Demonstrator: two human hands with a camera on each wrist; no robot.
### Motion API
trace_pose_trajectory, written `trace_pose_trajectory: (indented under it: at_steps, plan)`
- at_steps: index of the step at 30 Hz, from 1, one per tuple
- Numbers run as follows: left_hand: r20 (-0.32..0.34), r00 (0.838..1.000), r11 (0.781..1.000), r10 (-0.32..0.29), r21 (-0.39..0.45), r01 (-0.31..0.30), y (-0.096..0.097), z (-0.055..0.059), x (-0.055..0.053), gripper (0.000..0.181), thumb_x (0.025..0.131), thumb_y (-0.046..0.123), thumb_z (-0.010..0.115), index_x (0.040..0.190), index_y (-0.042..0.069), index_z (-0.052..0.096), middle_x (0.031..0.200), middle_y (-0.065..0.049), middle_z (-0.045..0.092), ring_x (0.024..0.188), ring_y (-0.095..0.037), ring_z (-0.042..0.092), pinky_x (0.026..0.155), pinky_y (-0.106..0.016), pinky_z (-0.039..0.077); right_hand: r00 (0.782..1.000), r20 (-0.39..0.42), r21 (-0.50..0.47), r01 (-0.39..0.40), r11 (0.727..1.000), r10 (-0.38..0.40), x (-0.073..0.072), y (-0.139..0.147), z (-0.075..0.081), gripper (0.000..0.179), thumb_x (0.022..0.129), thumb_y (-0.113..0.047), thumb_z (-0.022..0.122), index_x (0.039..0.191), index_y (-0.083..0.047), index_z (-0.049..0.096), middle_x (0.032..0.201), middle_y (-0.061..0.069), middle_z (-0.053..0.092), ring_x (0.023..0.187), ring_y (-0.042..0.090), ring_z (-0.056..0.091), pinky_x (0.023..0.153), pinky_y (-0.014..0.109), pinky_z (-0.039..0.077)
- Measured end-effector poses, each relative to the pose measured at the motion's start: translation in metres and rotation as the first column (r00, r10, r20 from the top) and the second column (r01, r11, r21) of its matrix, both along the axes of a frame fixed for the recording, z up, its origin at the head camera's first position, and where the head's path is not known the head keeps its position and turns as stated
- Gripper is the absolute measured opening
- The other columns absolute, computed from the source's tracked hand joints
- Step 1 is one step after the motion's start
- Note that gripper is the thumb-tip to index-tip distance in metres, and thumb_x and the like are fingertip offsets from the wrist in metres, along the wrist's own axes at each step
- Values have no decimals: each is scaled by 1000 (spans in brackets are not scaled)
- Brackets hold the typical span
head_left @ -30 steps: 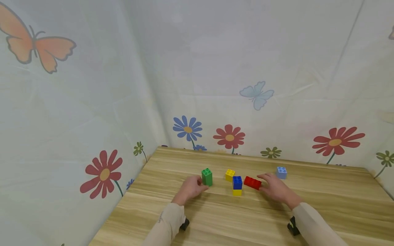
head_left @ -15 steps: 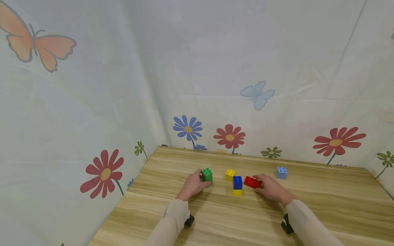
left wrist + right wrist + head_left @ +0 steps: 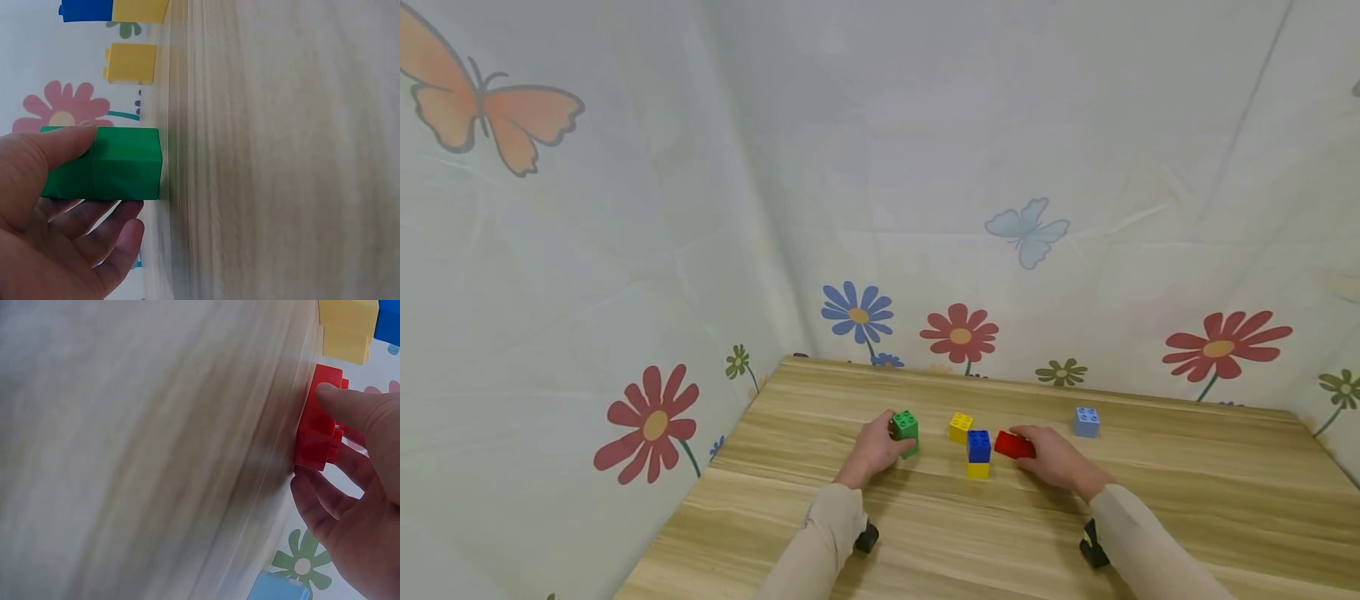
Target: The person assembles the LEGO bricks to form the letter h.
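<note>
on the wood-grain table (image 3: pixel 955 542) rest a green stack (image 3: pixel 906 427), yellow brick (image 3: pixel 960 428), blue-on-yellow stack (image 3: pixel 978 452), red brick (image 3: pixel 1013 445) and light-blue brick (image 3: pixel 1086 422).

Flower-printed sheeting (image 3: pixel 880 125) bordering a wood-grain table (image 3: pixel 962 533) suggests a screened-off booth.

Wrinkled beige sleeves (image 3: pixel 826 537), a small black device (image 3: pixel 867 537) beside each.

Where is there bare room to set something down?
Bare table lies between the sleeves and right of the light blue block. Crowded: the middle, where the yellow block and blue-and-yellow stack stand between the green stack and red block.
</note>
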State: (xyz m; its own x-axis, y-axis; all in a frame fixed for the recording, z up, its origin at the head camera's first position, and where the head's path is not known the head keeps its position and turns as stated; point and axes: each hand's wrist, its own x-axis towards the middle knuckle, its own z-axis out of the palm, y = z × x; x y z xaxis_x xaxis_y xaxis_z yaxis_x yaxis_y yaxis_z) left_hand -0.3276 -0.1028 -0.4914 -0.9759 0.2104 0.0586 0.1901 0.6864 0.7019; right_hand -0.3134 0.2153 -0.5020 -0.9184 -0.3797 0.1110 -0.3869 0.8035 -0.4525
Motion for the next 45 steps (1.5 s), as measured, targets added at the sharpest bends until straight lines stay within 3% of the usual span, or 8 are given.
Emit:
trace_pose_trajectory:
  at_steps: [21, 33, 42, 45]
  plan:
    - [-23, 998, 998, -62, -22, 61, 4, 5, 9, 31, 84, 23, 73, 106, 8, 58, 93, -4, 62, 85, -18, 57, 75, -38, 48, 1000, -29, 39, -2, 999, 3, 0, 0, -3, 39, 84, -5, 70, 118, 7, 58, 113, 18, 61, 98, 31, 56, 88, 49, 45]
    - [-22, 988, 986, -151, -68, 150, 8, 3, 21, 35, 82, 25, 75, 108, 8, 60, 92, -1, 62, 81, -13, 54, 74, -33, 48, 997, -73, 77, -8, 997, 14, 15, 6, 2, 39, 82, -6, 70, 117, 5, 58, 113, 17, 61, 100, 32, 55, 88, 50, 45]
    - [42, 986, 986, -163, -35, 164, 14, 4, 32, 28, 81, 26, 76, 102, 15, 61, 89, 6, 59, 79, -11, 52, 73, -31, 47, 995, -96, 87, -4, 996, 13, 30, 10, 9, 39, 81, -5, 70, 116, 5, 58, 106, 12, 60, 95, 27, 54, 84, 47, 47]
    - [36, 984, 983, -175, -44, 177, 16, 5, 35, 26, 81, 26, 76, 99, 16, 60, 88, 7, 58, 78, -11, 51, 72, -30, 46, 996, -90, 76, -1, 997, 8, 34, 10, 10, 37, 80, -5, 69, 114, 3, 60, 107, 10, 60, 96, 26, 54, 84, 46, 47]
